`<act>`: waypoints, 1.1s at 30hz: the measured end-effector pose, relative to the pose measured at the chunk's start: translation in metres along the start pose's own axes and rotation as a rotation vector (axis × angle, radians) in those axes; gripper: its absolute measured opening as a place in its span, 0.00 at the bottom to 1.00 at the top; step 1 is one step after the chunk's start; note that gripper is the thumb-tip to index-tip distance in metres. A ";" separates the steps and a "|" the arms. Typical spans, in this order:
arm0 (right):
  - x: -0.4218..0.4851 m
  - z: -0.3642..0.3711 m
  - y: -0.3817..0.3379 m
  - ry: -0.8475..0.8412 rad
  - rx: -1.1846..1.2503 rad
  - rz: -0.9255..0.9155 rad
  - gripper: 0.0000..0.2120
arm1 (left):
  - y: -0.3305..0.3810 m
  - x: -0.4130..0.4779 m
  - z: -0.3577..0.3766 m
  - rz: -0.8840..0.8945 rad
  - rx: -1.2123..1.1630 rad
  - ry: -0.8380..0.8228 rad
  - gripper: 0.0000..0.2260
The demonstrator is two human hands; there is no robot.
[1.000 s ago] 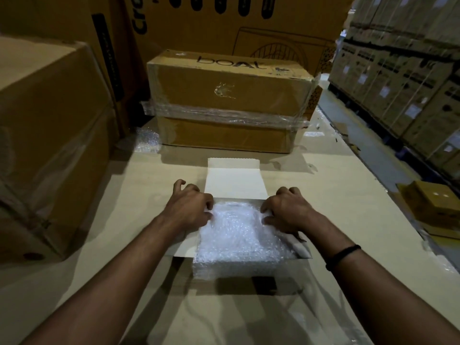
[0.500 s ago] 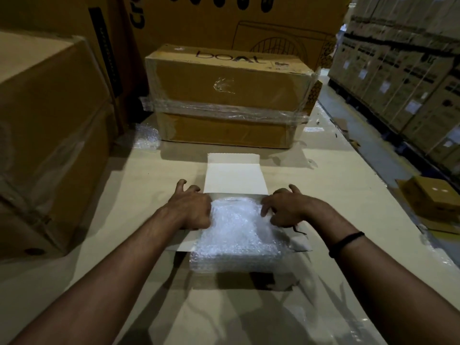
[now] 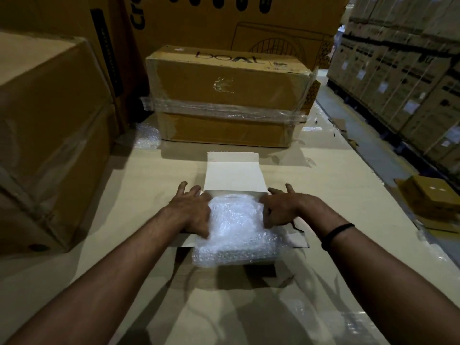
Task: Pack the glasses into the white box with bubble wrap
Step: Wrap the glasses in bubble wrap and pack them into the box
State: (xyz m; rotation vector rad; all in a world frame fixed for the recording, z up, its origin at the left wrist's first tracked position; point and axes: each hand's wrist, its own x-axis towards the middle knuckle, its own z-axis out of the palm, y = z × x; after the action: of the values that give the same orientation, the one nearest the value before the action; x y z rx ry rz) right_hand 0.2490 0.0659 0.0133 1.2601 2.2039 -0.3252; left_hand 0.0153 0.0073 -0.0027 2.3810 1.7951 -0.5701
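Observation:
A small white box [image 3: 235,174] lies open on the cardboard work surface, its lid flap folded away from me. Bubble wrap [image 3: 236,232] fills the box and bulges over its near edge. The glasses are hidden under the wrap. My left hand [image 3: 193,211] presses on the wrap's left side, thumb on the plastic, fingers spread toward the box's far left corner. My right hand [image 3: 282,207] presses on the right side with its fingers splayed over the box's far right corner. A side flap [image 3: 297,239] sticks out at the right.
A taped brown "boAt" carton [image 3: 226,95] stands just behind the box. Big cartons [image 3: 49,135] wall in the left. A scrap of bubble wrap [image 3: 146,135] lies at the back left. On the right is an aisle with stacked cartons [image 3: 403,70] and a small carton [image 3: 433,197].
Both hands have shifted a little farther along the wrap toward the lid, fingers spreading out. The wrap sits lower and flatter in the box.

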 end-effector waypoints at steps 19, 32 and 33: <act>-0.060 0.009 0.010 0.403 0.246 -0.244 0.13 | 0.017 -0.037 0.006 0.132 -0.321 0.232 0.25; -0.037 0.043 -0.017 0.606 -0.090 -0.293 0.04 | 0.023 -0.029 0.003 0.132 -0.373 0.287 0.03; -0.035 0.047 -0.018 0.631 -0.109 -0.293 0.06 | 0.025 -0.030 0.004 0.139 -0.356 0.287 0.05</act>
State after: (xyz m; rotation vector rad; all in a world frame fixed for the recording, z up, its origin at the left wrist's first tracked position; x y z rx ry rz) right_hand 0.2646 0.0097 -0.0057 1.0744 2.9035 0.1063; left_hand 0.0307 -0.0281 0.0005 2.3950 1.6392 0.1086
